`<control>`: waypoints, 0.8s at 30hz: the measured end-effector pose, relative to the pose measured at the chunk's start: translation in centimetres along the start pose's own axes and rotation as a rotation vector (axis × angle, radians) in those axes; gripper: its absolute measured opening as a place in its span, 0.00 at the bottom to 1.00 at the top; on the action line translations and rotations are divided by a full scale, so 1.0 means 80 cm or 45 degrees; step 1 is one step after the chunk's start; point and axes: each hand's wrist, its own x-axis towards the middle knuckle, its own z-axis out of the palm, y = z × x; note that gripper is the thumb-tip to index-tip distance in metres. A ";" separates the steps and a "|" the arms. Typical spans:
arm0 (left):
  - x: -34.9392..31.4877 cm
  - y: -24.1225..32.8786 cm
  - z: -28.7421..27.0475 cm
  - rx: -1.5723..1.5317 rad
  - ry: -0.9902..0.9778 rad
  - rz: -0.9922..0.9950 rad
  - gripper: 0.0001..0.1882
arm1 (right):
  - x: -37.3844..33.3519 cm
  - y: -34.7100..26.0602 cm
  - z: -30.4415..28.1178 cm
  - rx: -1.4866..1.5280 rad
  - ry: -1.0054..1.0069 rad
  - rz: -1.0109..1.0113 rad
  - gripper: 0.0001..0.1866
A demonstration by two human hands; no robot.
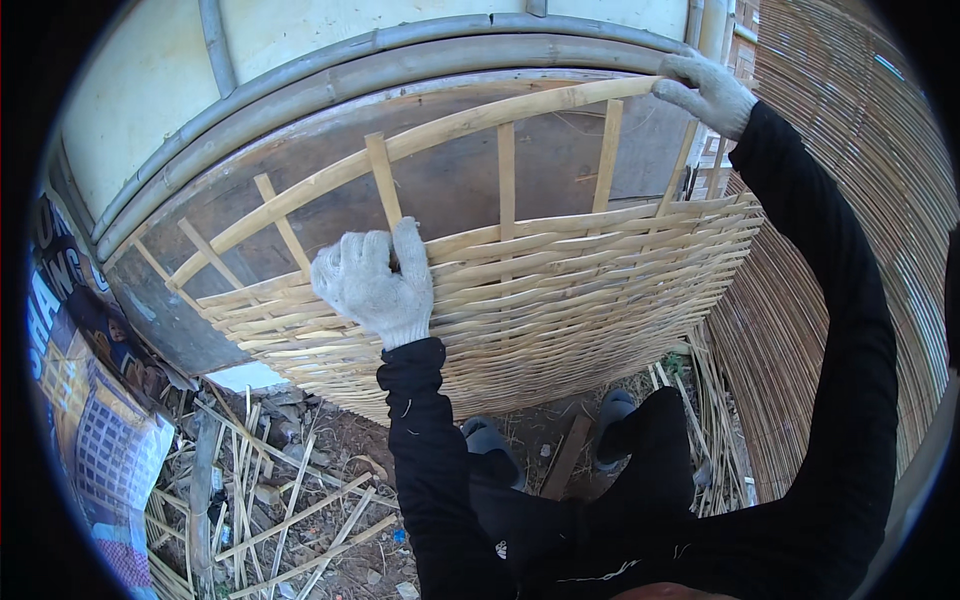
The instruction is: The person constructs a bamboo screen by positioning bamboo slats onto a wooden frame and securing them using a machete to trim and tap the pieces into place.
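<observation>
In front of me stands a woven bamboo panel (560,290), tightly interlaced below, with upright slats (507,170) sticking out along its top. A long pale bamboo strip (440,137) runs across these uprights, above the weave and bowed. My left hand (375,280), in a whitish knit glove, is closed on the panel's upper edge, its thumb against an upright slat. What lies inside its curled fingers is hidden. Farther up and to the right, my gloved right hand (708,92) holds the strip's right end between thumb and fingers.
Behind the panel are a dark board (450,190) and horizontal bamboo poles (400,60). A slatted bamboo wall (800,250) rises at right. Loose bamboo strips (290,520) litter the ground at lower left, beside a printed banner (110,430). A wooden piece (568,455) lies between my feet.
</observation>
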 end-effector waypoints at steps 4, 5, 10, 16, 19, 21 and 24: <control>0.002 0.001 0.008 0.040 0.009 0.011 0.16 | 0.000 0.003 -0.010 0.024 -0.183 0.159 0.20; 0.002 0.001 0.011 0.031 0.008 0.011 0.16 | -0.005 0.002 -0.009 -0.001 -0.111 0.108 0.22; 0.003 0.004 0.027 0.047 -0.044 -0.001 0.18 | -0.022 -0.023 -0.033 -0.061 -0.043 0.104 0.24; 0.010 -0.001 0.030 0.062 0.025 0.044 0.17 | -0.033 -0.040 -0.043 -0.138 -0.112 0.269 0.24; 0.008 0.006 0.023 0.068 -0.029 -0.005 0.17 | -0.030 -0.022 -0.031 0.076 -0.061 0.164 0.24; 0.008 0.008 0.021 0.095 -0.076 -0.032 0.18 | -0.024 -0.025 -0.034 0.024 -0.076 0.137 0.25; 0.006 0.009 0.034 0.103 -0.016 0.013 0.18 | -0.037 -0.042 -0.048 -0.100 -0.128 0.231 0.25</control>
